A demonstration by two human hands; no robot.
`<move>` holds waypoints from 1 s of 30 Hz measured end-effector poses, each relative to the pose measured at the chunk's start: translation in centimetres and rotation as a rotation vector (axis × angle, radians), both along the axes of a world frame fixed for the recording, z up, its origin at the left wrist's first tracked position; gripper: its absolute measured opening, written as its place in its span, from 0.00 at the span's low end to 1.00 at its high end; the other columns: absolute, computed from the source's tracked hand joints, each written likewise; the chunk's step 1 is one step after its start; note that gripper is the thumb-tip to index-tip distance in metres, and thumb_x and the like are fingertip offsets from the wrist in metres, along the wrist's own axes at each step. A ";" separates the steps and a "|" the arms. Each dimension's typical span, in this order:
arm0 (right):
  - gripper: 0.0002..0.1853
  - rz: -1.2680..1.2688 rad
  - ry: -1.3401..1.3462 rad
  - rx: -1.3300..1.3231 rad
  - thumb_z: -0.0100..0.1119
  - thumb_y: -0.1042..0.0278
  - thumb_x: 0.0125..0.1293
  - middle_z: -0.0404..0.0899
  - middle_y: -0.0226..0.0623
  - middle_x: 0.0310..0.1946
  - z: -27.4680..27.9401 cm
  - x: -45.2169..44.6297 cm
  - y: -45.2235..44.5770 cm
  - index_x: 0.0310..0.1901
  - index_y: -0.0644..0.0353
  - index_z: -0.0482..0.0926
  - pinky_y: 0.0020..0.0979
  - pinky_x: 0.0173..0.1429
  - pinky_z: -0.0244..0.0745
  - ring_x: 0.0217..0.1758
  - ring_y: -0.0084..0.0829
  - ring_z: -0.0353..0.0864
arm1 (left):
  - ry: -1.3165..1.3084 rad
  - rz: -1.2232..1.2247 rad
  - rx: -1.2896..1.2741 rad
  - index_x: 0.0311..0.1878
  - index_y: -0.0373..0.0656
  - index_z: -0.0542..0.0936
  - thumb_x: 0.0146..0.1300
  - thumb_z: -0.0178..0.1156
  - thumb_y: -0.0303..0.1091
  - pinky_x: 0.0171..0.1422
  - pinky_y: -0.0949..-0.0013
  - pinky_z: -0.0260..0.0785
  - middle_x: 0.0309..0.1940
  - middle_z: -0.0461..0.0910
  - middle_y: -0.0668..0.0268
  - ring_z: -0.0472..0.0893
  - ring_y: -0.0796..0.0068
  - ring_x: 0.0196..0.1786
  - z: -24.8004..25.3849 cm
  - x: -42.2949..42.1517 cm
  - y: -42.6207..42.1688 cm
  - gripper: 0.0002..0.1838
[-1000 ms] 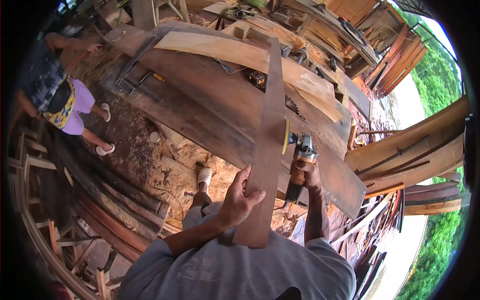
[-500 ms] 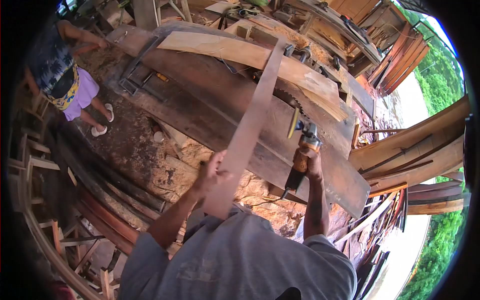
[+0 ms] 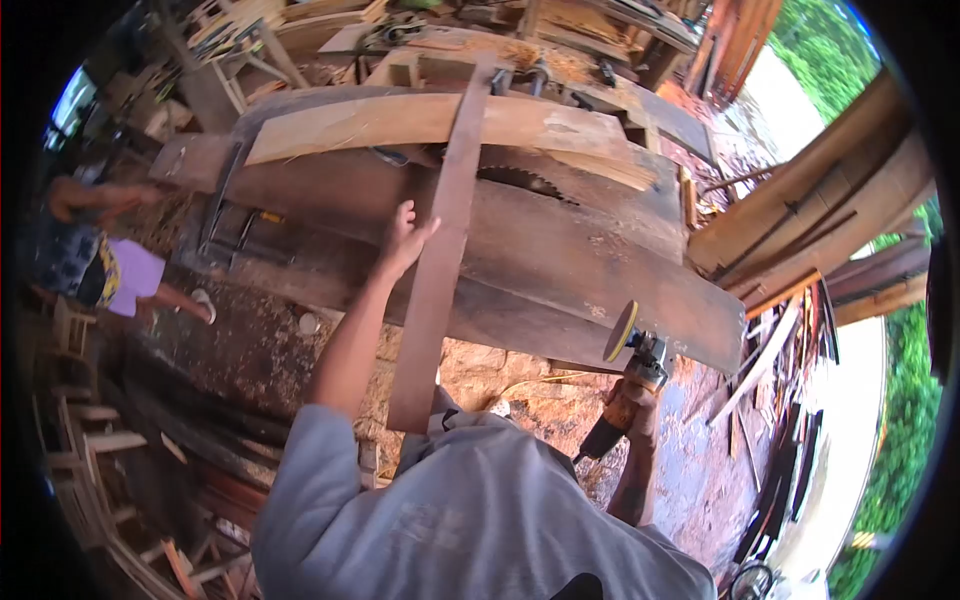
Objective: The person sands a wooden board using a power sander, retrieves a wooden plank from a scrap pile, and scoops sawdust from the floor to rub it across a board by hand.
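Note:
A long, flat brown board [image 3: 436, 262] runs from near my body up across the worktable, its far end over a pale curved plank [image 3: 375, 122]. My left hand [image 3: 405, 240] is at the board's left edge, about halfway along, with its fingers apart; whether it touches the edge is hard to tell. At the right, my right hand [image 3: 640, 405] is wrapped round the body of an angle grinder [image 3: 615, 415]. The grinder's yellow-edged disc [image 3: 621, 332] points up, clear of the board, near the table's front edge. A toothed saw blade [image 3: 525, 182] shows in the tabletop right of the board.
The worktable [image 3: 580, 240] spans the middle. A metal frame clamp [image 3: 222, 205] lies at its left end. Another person [image 3: 100, 255] stands at the far left. Large curved planks [image 3: 815, 200] rise at the right, and sawdust [image 3: 480, 370] covers the floor below the table.
My left hand has gone from the board's near end to its middle and opened. The grinder has moved down and right, away from the board. The view has shifted.

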State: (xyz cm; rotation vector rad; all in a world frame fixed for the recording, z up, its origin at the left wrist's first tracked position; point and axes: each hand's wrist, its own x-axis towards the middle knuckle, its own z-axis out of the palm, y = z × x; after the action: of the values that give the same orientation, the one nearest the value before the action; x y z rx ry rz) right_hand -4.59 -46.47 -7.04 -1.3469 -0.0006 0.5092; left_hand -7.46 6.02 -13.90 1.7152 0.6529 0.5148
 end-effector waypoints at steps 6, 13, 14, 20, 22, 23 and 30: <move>0.23 -0.265 -0.047 0.045 0.64 0.62 0.48 0.77 0.39 0.27 1.2 -2.7 -1.7 0.45 0.66 0.76 0.35 0.31 0.77 0.26 0.35 0.80 | 0.005 -0.094 -0.304 0.50 0.35 0.82 0.58 0.69 0.30 0.47 0.66 0.74 0.39 0.82 0.66 0.79 0.75 0.41 -2.4 8.9 3.4 0.17; 0.26 -0.274 -0.066 0.026 0.63 0.59 0.49 0.80 0.42 0.28 0.2 -3.8 -5.4 0.48 0.66 0.76 0.36 0.36 0.79 0.27 0.37 0.81 | 0.003 -0.146 -0.317 0.51 0.34 0.82 0.60 0.62 0.22 0.53 0.70 0.72 0.42 0.84 0.66 0.80 0.76 0.44 3.8 -1.4 2.9 0.15; 0.25 -0.311 -0.072 0.016 0.63 0.59 0.49 0.80 0.42 0.27 0.5 -3.8 -5.5 0.48 0.66 0.76 0.35 0.36 0.78 0.27 0.36 0.81 | 0.000 -0.143 -0.294 0.53 0.33 0.80 0.59 0.62 0.22 0.54 0.70 0.72 0.44 0.84 0.65 0.81 0.75 0.45 5.1 -3.0 1.9 0.16; 0.23 -0.409 -0.042 0.030 0.63 0.64 0.47 0.78 0.39 0.28 2.1 -5.2 -6.2 0.45 0.65 0.76 0.34 0.33 0.77 0.27 0.34 0.80 | 0.002 -0.077 -0.362 0.58 0.32 0.76 0.56 0.63 0.23 0.56 0.74 0.71 0.45 0.84 0.64 0.81 0.77 0.46 9.4 -12.5 -4.0 0.24; 0.23 -0.441 -0.066 0.022 0.63 0.65 0.47 0.78 0.39 0.27 3.0 -5.7 -5.8 0.46 0.65 0.76 0.34 0.32 0.77 0.26 0.34 0.80 | 0.041 -0.061 -0.374 0.58 0.32 0.76 0.56 0.63 0.23 0.56 0.75 0.70 0.45 0.84 0.64 0.81 0.78 0.46 9.4 -15.3 -4.1 0.23; 0.23 -0.451 -0.061 0.026 0.63 0.65 0.47 0.78 0.39 0.27 2.8 -5.9 -5.5 0.46 0.65 0.76 0.34 0.32 0.77 0.26 0.34 0.80 | 0.039 -0.037 -0.383 0.58 0.32 0.75 0.56 0.63 0.22 0.56 0.75 0.70 0.45 0.84 0.63 0.81 0.78 0.46 9.4 -16.5 -3.7 0.23; 0.22 -0.614 -0.011 -0.013 0.58 0.63 0.51 0.78 0.38 0.27 0.7 -8.6 -1.5 0.48 0.64 0.75 0.31 0.29 0.75 0.24 0.32 0.79 | -0.011 -0.221 -0.389 0.64 0.30 0.71 0.58 0.65 0.24 0.61 0.74 0.70 0.52 0.83 0.59 0.82 0.74 0.51 12.6 -17.9 3.3 0.29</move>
State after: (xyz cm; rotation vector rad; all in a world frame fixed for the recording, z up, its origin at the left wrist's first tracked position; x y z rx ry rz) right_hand -13.22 -47.99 -6.36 -1.2826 0.3962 -0.0180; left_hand -25.41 9.30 -1.28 1.3924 0.5086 0.2228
